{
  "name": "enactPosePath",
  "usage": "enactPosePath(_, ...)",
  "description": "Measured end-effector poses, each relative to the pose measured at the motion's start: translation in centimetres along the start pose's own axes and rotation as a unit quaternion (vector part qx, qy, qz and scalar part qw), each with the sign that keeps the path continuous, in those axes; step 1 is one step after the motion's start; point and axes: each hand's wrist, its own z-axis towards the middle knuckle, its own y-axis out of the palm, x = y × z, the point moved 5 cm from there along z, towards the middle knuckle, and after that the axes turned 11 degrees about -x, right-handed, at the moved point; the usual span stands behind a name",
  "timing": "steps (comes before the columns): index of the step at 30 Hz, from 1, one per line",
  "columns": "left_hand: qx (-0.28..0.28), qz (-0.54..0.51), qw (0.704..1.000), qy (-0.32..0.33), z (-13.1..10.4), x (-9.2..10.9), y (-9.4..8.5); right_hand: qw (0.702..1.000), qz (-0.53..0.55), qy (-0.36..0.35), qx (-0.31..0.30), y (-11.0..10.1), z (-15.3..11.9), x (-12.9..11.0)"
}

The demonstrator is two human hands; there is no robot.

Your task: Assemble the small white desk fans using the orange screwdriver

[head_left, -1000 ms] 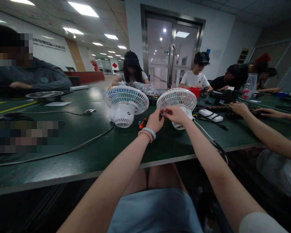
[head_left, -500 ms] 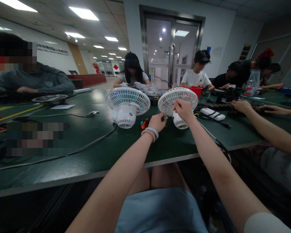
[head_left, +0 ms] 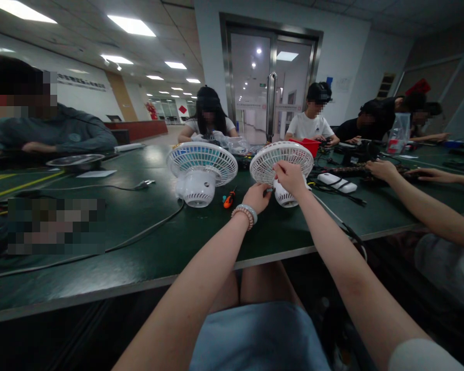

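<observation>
Two white fans stand on the green table with their slatted cages away from me and their motor housings towards me. My right hand [head_left: 293, 178] is at the back of the right fan [head_left: 263, 161], fingers pinched together in front of its housing; what they grip is hidden. Close by on the left, my left hand [head_left: 256, 198] is closed on a small dark piece [head_left: 269, 190], its tip pointing at that housing. An orange-and-black screwdriver [head_left: 229, 200] lies between the left fan [head_left: 199, 183] and my left hand.
A grey cord [head_left: 150, 232] trails left from the left fan. A white power bank or adapter [head_left: 336, 182] with a black strap lies right, near cables. A red bin [head_left: 307, 146] and clear plastic bags [head_left: 232, 143] sit behind the fans. A co-worker's hands [head_left: 382, 170] work at the right.
My left hand has moved right, bringing the small piece up close to the right fan's housing. My right hand has shifted slightly lower against the fan.
</observation>
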Motion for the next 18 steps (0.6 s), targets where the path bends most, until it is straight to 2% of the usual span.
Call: enactPosePath(18,0.005,-0.052,0.998,0.034,0.4,0.3,1.1,0.999,-0.018,0.002,-0.046,1.2,0.1,-0.4)
